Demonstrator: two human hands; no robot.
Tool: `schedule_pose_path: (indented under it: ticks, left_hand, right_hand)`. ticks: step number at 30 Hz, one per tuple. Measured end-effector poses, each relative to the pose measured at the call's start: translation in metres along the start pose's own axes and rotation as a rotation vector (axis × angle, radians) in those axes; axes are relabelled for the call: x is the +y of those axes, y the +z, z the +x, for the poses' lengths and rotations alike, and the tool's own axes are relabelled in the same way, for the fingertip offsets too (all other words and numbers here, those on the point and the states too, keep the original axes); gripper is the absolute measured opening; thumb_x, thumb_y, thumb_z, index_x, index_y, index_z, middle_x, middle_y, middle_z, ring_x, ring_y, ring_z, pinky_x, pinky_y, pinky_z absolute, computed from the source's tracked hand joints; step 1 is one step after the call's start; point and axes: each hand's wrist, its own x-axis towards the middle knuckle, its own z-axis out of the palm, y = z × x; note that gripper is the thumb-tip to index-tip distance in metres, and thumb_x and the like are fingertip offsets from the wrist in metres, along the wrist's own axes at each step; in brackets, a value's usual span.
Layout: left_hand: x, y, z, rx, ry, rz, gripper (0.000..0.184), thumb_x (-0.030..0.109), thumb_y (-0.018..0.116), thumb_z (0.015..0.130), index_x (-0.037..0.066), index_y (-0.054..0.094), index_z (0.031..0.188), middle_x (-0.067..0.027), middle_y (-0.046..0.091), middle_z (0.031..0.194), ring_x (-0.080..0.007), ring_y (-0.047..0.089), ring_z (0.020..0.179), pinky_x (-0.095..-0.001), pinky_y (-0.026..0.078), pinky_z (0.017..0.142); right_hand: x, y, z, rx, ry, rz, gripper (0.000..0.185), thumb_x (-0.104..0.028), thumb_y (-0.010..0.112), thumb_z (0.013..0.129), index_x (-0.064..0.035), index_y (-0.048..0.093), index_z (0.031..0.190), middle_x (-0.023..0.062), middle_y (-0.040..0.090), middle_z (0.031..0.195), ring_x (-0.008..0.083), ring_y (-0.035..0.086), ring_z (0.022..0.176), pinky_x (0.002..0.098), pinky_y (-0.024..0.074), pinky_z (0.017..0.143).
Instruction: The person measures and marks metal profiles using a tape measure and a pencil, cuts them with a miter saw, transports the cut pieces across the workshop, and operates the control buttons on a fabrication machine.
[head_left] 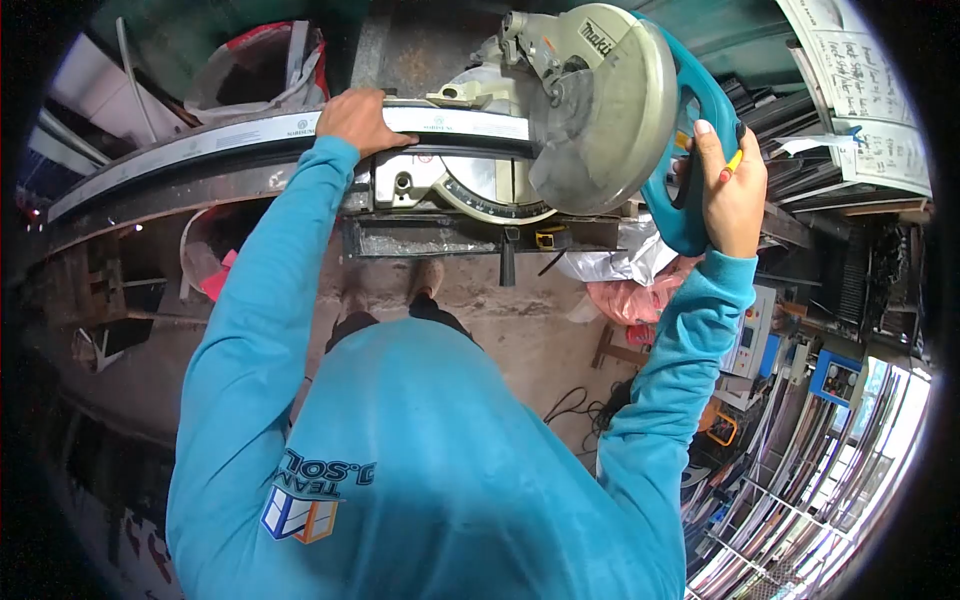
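Note:
A long dark profile with a white printed film [240, 137] runs from the far left to the miter saw [605, 110], its right end at the clear blade guard. My left hand [358, 122] grips this profile just left of the saw's base, thumb along its near edge. My right hand [730, 185] is wrapped round the saw's teal handle [697, 95], with a yellow and red pen [731, 167] held between its fingers. Below the guard, the graduated scale [490, 207] of the saw base shows. The blade itself is hard to make out.
A tape measure [552, 238] lies on the bench edge near a downward-pointing black knob [508, 257]. Plastic bags [640, 290] sit below right. Racks of long profiles [800, 500] stand at the right, and a lined bin [255, 75] is behind the bench. Cables lie on the floor.

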Motion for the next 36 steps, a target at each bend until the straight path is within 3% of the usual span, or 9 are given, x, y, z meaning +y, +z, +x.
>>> schedule_pose_path:
  ticks: [11, 36]
  left_hand:
    - [0.005, -0.003, -0.001, 0.003, -0.021, 0.005, 0.072, 0.061, 0.079, 0.057, 0.001, 0.068, 0.095, -0.018, 0.068, 0.095, -0.0323, 0.065, 0.092, -0.0418, 0.051, 0.084]
    - [-0.004, 0.012, 0.007, 0.001, 0.017, -0.013, 0.068, 0.056, 0.08, 0.058, 0.001, 0.067, 0.096, -0.0213, 0.068, 0.093, -0.0345, 0.067, 0.088, -0.0416, 0.053, 0.081]
  right_hand:
    - [0.01, 0.008, -0.015, 0.064, -0.092, -0.071, 0.029, -0.02, 0.063, 0.091, 0.003, 0.054, 0.106, 0.0055, 0.061, 0.076, 0.0096, 0.055, 0.054, 0.0227, 0.0431, 0.047]
    - [0.011, 0.009, -0.017, 0.067, -0.11, -0.046, 0.027, -0.018, 0.063, 0.091, 0.0027, 0.055, 0.105, 0.0051, 0.061, 0.075, 0.0094, 0.055, 0.053, 0.0231, 0.0433, 0.047]
